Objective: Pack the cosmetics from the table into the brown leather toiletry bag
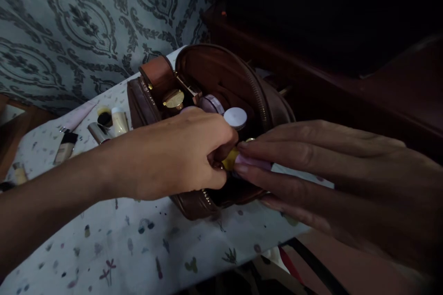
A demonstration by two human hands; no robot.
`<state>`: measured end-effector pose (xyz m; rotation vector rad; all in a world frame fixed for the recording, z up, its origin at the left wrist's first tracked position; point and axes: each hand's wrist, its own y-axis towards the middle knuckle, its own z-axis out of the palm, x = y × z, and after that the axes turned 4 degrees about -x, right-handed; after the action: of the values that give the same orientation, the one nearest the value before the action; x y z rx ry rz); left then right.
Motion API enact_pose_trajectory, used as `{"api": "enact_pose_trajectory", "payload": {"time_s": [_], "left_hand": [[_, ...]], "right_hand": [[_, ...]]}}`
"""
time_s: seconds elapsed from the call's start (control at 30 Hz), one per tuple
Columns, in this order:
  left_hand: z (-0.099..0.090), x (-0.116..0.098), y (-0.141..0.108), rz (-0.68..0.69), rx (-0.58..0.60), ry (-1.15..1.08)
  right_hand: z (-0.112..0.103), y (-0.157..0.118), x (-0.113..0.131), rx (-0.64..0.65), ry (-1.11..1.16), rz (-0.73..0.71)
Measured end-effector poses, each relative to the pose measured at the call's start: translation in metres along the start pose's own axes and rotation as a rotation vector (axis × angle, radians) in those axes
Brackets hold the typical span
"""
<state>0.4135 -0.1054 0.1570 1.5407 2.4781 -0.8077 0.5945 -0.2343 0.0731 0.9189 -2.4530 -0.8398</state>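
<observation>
Right hand (360, 175) stretched out, left hand (176, 154) curled over bag (194, 207).

Grey patterned wallpaper (83, 23) at the back; white printed cloth (134, 249) spread below; dark reddish furniture (404, 83) at the right.

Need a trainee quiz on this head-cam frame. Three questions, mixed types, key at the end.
1. On which picture side of the brown bag does the black-capped bottle lie?
2. True or false: the bag is zipped shut.
3. What do the fingers of the right grip touch?
A) the black-capped bottle
B) the purple item
C) the round white lid

Key: 1. Left. 2. False; it gapes open. 3. B.
</observation>
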Motion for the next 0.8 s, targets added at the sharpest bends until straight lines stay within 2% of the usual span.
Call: {"api": "enact_pose_trajectory", "payload": {"time_s": [0.23, 0.43, 0.67, 0.8], "left_hand": [[0.004, 0.003, 0.009, 0.016, 0.045, 0.05], [0.003, 0.007, 0.003, 0.002, -0.005, 0.016], [-0.002, 0.004, 0.003, -0.004, 0.091, 0.041], [-0.001, 0.002, 0.001, 0.022, 0.081, 0.046]], "right_hand": [[0.002, -0.005, -0.002, 0.05, -0.032, 0.003], [0.001, -0.006, 0.0, 0.035, -0.056, -0.019], [0.0, -0.011, -0.001, 0.0, -0.017, -0.04], [0.001, -0.013, -0.001, 0.0, -0.04, -0.002]]}}
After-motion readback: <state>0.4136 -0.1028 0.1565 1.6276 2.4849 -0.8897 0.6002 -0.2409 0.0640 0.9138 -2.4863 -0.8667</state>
